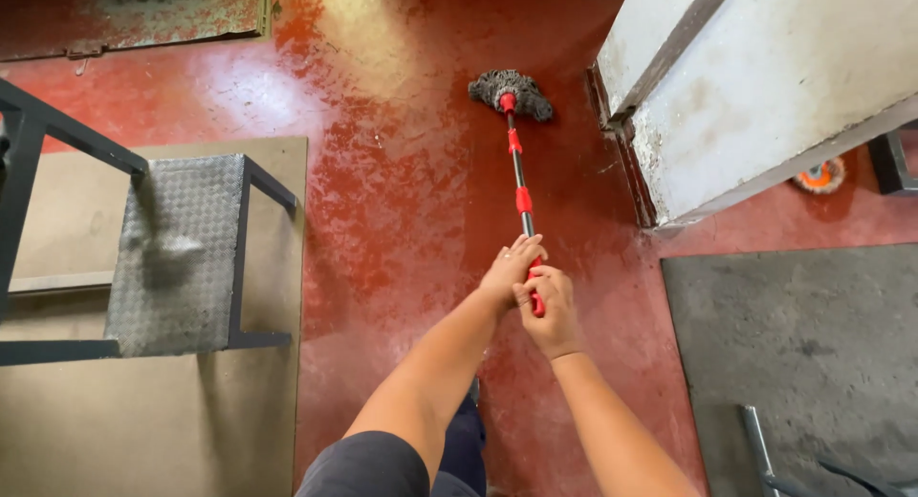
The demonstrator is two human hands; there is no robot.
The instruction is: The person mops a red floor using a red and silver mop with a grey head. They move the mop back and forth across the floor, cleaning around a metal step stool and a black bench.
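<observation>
Glossy worn red floor (pixel 402 201); metal tread-plate step (pixel 177 253) left; grey mat (pixel 813 344) right.

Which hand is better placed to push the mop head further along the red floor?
Left hand: it grips the mop handle further forward, nearer the mop head; right hand holds the end.

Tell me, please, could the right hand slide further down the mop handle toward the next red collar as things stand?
Probably yes: the right hand grips the mop handle behind the left hand, which sits ahead and would have to shift first.
</observation>
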